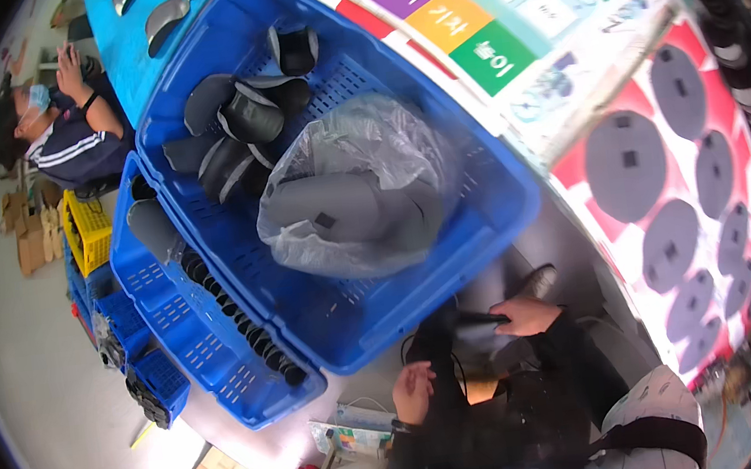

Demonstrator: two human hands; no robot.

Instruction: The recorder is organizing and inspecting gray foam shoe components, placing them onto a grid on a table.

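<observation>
Low in the picture, my right hand is closed, its fingers pinching the end of a dark grey flat piece; its exact kind is hard to make out. My left hand is to the left of it and lower, fingers loosely bent and apart, with nothing visible in them. Just beyond both hands stands a large blue crate. Inside, a clear plastic bag holds grey sheet pieces, one marked with a small black square. Several dark curved, cup-like pieces lie loose beyond the bag.
A narrower blue crate with a row of dark pieces adjoins on the left. At right, grey ovals lie spread on a red-and-white table cover. Another person sits far left near a yellow crate; a blue surface holds curved pieces.
</observation>
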